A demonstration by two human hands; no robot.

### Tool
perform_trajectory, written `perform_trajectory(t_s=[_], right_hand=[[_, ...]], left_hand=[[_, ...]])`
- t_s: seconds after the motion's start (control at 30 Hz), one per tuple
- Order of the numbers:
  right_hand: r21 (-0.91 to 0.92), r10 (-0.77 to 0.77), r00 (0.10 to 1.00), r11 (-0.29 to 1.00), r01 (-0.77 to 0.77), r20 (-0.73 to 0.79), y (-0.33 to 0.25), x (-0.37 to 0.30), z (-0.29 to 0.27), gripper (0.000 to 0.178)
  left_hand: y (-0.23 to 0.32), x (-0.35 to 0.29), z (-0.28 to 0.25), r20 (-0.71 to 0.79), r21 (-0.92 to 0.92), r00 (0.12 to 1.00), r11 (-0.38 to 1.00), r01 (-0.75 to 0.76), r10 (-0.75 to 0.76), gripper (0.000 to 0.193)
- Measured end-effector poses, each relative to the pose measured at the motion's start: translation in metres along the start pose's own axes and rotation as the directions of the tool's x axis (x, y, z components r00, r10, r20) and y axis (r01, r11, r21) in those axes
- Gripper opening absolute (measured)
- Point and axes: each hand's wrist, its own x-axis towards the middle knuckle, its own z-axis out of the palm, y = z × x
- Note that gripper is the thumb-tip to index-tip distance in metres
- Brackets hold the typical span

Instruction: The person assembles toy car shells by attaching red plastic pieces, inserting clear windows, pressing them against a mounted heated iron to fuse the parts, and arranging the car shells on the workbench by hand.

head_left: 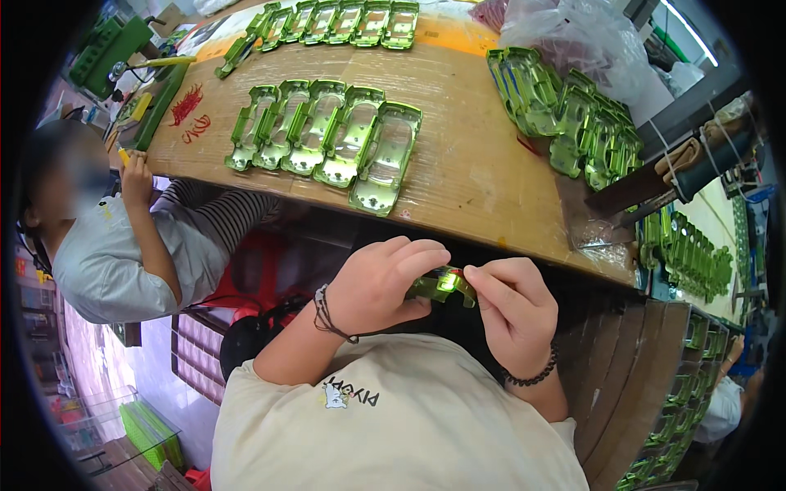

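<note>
In front of my chest, my left hand [385, 282] is closed around a shiny green toy car body shell [446, 284], which is mostly hidden by the fingers. My right hand [516, 307] pinches at the shell's right end with thumb and forefinger. A speck of red shows near that fingertip, but I cannot make out what it is. Both hands are above my lap, just off the near edge of the table [475, 188]. Beyond them on the table lies a row of similar green shells [311, 135], open side up.
Another row of shells [340, 23] lies at the far edge, with stacked shells [565, 114] and clear plastic bags [577, 41] at right. Thin red strands [188, 106] lie at left. A co-worker [123, 229] sits left. A dark metal post [655, 184] and stacked trays [639, 376] stand right.
</note>
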Motion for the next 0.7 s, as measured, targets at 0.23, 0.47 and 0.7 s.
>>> perform_trajectory(t_s=[0.23, 0.47, 0.7], right_hand=[[-0.094, -0.114, 0.993, 0.989, 0.112, -0.017, -0.002, 0.003, -0.002, 0.034], [-0.284, -0.041, 0.989, 0.959, 0.000, -0.139, -0.006, 0.001, -0.001, 0.032], [0.322, 0.044, 0.996, 0.947, -0.016, -0.080, -0.009, -0.001, -0.007, 0.028]], left_hand=[[0.003, 0.003, -0.002, -0.034, 0.007, 0.999, 0.999, -0.032, 0.032, 0.066], [0.009, 0.008, -0.002, 0.017, 0.000, 0.998, 0.998, -0.061, 0.061, 0.066], [0.014, 0.002, 0.004, 0.141, -0.646, 0.989, 0.752, 0.133, -0.053, 0.064]])
